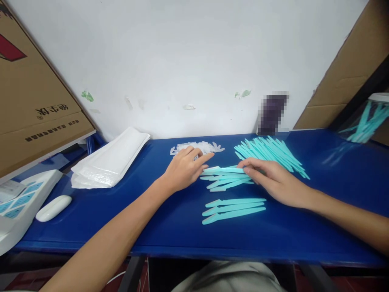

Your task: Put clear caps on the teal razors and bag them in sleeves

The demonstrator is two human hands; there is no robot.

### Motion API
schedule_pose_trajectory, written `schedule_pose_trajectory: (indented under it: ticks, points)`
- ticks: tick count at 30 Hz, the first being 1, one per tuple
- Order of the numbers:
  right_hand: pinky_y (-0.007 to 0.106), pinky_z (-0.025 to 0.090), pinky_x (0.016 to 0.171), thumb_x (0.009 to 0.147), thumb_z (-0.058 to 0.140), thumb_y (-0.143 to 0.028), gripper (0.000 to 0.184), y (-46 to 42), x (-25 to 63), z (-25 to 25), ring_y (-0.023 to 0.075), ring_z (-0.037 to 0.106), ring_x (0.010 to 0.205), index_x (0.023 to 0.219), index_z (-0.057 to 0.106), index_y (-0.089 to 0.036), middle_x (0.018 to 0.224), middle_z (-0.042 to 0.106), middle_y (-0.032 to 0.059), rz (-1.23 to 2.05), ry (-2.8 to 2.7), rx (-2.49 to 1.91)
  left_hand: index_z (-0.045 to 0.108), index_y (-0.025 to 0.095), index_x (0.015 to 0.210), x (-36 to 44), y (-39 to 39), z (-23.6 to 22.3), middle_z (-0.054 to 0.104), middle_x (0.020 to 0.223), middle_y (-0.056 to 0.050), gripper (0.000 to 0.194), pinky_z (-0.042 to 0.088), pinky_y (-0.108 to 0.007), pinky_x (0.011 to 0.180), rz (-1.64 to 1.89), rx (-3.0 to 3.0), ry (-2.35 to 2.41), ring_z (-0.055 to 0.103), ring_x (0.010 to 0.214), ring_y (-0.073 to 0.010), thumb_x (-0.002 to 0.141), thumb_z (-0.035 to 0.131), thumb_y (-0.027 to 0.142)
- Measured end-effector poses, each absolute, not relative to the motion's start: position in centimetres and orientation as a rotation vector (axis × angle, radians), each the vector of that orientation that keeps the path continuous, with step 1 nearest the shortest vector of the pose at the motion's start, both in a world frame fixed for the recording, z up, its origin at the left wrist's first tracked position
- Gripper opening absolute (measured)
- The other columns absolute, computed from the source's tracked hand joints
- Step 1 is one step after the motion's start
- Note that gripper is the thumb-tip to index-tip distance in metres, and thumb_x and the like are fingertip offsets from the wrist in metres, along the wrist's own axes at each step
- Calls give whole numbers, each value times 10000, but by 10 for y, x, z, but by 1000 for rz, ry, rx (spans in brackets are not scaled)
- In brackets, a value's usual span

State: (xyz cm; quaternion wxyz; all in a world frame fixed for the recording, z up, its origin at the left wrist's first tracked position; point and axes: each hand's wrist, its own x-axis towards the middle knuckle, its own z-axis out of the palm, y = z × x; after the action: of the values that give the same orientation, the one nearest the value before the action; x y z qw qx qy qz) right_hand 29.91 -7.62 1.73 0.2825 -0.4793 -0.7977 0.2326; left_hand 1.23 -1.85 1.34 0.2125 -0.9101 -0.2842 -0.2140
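Note:
My right hand (273, 178) pinches the handle end of a turquoise eyebrow razor (227, 170), its blade end pointing left. Close to that blade end is my left hand (185, 168), thumb and forefinger apart, at the near edge of a heap of small clear plastic blade caps (197, 148). Part of the heap is hidden by the fingers. Beneath the held razor lies a loose group of razors (227, 182). Nearer the front edge, three razors (234, 210) lie side by side. A larger pile of turquoise razors (270, 154) is beyond my right hand.
White padded bags (111, 160) lie at the left of the blue table (170, 227). A white oval case (54, 208) and a white device with blue keys (24, 202) are nearby. A clear jar of turquoise sticks (370, 117) stands far right. Cardboard (39, 89) flanks the table.

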Motion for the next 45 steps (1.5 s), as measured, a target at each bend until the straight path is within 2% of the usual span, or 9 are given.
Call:
schedule_pose_trajectory:
  ticks: [4,9,13,16,22,29,36,40,45]
  points:
    - [350,458,720,1028,379,-424,346,-73,299,13,211,621,769,1085,640,-206,929,690,65,377,-2299,-1256,639,215,1304,3,-10,8,575,1252,-154,413,471,-438,907,-467,-2567,-955,504,1117,-291,972,418,107]
    - [399,483,816,1022,412,-382,321,-72,301,9,262,625,947,1061,667,-191,1023,660,119,193,-2441,-1159,710,261,1230,-1,-7,4,501,1364,-165,361,453,-525,921,-375,-2571,-1080,438,1238,-359,993,447,187]
    - [370,478,749,1016,443,-396,320,-80,303,18,229,613,877,1128,669,-198,1066,620,113,203,-2605,-1024,726,218,1179,-2,-6,4,541,1335,-153,310,440,-503,942,-392,-2590,-1066,455,1242,-340,995,476,222]
    - [354,456,724,1022,437,-432,325,-86,302,24,211,593,835,1056,676,-214,1013,607,87,304,-2769,-959,729,210,1155,-3,-4,5,572,1306,-146,291,434,-488,926,-378,-2604,-1088,472,1224,-333,992,488,214]
    - [334,428,686,1033,392,-456,336,-86,299,27,205,588,790,1061,631,-221,965,633,65,548,-2773,-1095,745,226,1053,-1,-6,12,650,1225,-85,228,391,-441,946,-344,-2756,-1055,508,1196,-293,1001,523,227]
    - [309,414,657,981,491,-425,233,-87,302,33,198,588,754,999,610,-226,900,660,47,706,-2720,-1199,692,196,1168,1,-7,14,710,1022,-72,250,356,-386,865,-300,-2782,-1076,560,1019,-249,1026,503,273]
    - [298,391,632,1005,455,-397,221,-86,301,25,167,531,686,901,550,-226,852,616,32,483,-2649,-1024,687,191,1048,1,-10,14,684,1052,-77,185,355,-397,868,-321,-2780,-1095,533,1050,-263,1013,518,259]
    - [294,412,645,1029,426,-384,195,-83,301,20,161,561,670,971,536,-234,860,642,24,367,-2424,-1057,651,174,1007,1,-10,12,704,977,-62,147,396,-390,847,-404,-2794,-1059,582,973,-241,1004,515,229]
    - [297,407,634,1048,372,-386,215,-77,302,15,163,560,648,1101,519,-238,830,628,10,300,-2296,-1150,659,170,1127,3,-10,10,727,987,-65,202,477,-349,819,-865,-2686,-919,640,908,-208,963,541,160]
